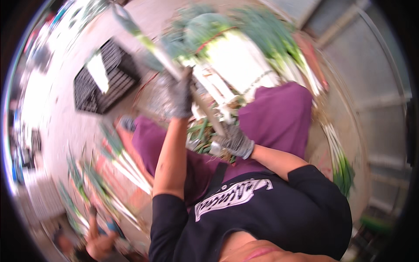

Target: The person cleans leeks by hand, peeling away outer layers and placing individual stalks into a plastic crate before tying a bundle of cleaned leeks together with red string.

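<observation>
My left hand [181, 95], in a grey knit glove, is closed around the white shaft of a long leek [160, 54]. The leek slants from its green leaves at the upper left down toward my right hand [237, 140]. That hand, gloved too, is closed around the stalk's lower end, with pale roots below it. A small whitish thing at its fingers is too blurred to name. Between my knees lie leek trimmings [203, 134] and loose stalks [212, 86]. A thick leek bundle [242, 59], bound with a red tie and a second tie, lies just beyond.
A black plastic crate [114, 78] with white stalks on it stands at the upper left. Loose leeks [281, 49] lie right of the bundle, others [334, 147] at far right and several [127, 163] at lower left. Another person's hand [98, 242] is at the bottom left.
</observation>
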The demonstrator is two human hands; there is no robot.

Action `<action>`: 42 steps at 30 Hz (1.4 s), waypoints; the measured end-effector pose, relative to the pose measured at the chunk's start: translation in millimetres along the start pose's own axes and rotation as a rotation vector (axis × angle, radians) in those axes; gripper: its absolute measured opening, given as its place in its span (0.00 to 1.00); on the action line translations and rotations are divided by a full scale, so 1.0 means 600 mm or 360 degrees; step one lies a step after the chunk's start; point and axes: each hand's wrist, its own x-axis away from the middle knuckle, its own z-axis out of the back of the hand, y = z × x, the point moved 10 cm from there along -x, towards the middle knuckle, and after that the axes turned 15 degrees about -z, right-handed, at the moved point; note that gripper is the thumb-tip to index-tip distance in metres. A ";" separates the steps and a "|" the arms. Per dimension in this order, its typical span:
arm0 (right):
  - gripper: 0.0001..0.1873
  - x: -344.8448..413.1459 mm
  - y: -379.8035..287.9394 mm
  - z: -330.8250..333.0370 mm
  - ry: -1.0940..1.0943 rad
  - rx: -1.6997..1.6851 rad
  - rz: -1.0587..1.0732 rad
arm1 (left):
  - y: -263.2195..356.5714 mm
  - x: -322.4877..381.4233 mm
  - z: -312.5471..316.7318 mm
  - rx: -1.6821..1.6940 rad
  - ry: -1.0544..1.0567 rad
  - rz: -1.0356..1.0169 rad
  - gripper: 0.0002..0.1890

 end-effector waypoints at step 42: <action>0.10 -0.380 0.363 -0.323 -0.0885 0.1322 -0.0026 | 0.033 -0.074 0.247 0.0357 0.0452 0.0372 0.13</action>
